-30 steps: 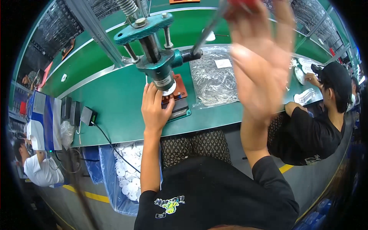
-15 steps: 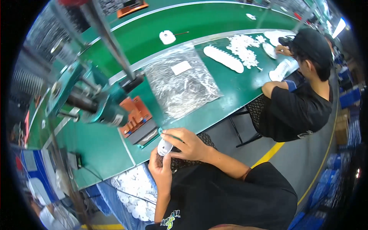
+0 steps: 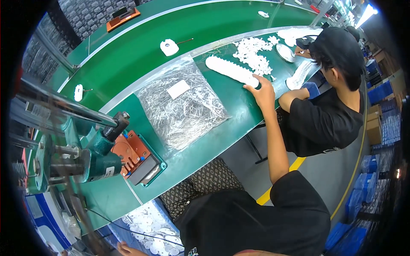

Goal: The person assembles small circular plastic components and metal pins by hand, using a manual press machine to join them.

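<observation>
My right hand (image 3: 264, 94) is stretched far out over the green bench, its thumb and fingers closed around the near end of a long row of white plastic parts (image 3: 228, 70). Low at the left edge, my left hand (image 3: 128, 249) is only partly in view; its visible fingers look extended, with nothing seen in them. Beside that hand, a blue-lined container (image 3: 164, 211) holds many flat white parts (image 3: 147, 226). An orange-brown jig (image 3: 132, 151) with a dark grey block sits on the bench under a teal press (image 3: 102, 164), away from both hands.
A clear bag of thin metal pins (image 3: 183, 109) lies mid-bench. Loose white pieces (image 3: 254, 55) are heaped beyond the row. A co-worker (image 3: 331, 106) sits at the right. White units with leads (image 3: 169, 48) lie on the green belt (image 3: 128, 55). A patterned seat (image 3: 209, 181) stands below the bench edge.
My hands have parted from the small white part they held together near the jig. The right reached out to the row; the left dropped toward the lower left. The view shifted.
</observation>
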`<state>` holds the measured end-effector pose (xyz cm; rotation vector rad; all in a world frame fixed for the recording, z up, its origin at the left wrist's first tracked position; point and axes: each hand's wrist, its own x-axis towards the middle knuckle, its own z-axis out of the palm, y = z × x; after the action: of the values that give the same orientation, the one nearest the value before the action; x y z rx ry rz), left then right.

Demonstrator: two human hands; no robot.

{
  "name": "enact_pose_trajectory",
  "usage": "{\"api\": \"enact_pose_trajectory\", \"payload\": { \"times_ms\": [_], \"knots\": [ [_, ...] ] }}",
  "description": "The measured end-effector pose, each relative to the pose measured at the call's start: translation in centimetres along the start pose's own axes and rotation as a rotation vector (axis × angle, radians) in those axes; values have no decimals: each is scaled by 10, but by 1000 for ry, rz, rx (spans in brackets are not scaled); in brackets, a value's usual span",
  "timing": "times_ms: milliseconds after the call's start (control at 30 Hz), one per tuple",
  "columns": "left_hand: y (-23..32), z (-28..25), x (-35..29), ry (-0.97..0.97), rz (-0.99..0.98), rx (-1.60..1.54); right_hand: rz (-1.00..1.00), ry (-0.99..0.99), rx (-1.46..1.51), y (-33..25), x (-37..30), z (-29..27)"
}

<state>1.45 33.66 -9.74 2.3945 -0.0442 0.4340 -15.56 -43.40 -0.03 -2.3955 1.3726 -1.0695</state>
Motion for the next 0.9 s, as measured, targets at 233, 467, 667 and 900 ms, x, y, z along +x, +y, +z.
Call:
{"api": "enact_pose_trajectory", "payload": {
  "times_ms": [233,467,667,900],
  "knots": [
    [-151,-5,-175,-440,-330,405,1,-4,-64,-13,-8,26],
    [-188,87,-322,-686,-406,457,58,57,99,36,-3,41],
    [-25,95,-242,-391,-513,388,-118,104,481,-55,-66,10],
    [-83,48,-226,-285,-419,352,-634,-350,508,-196,-121,12]
  ]
}}
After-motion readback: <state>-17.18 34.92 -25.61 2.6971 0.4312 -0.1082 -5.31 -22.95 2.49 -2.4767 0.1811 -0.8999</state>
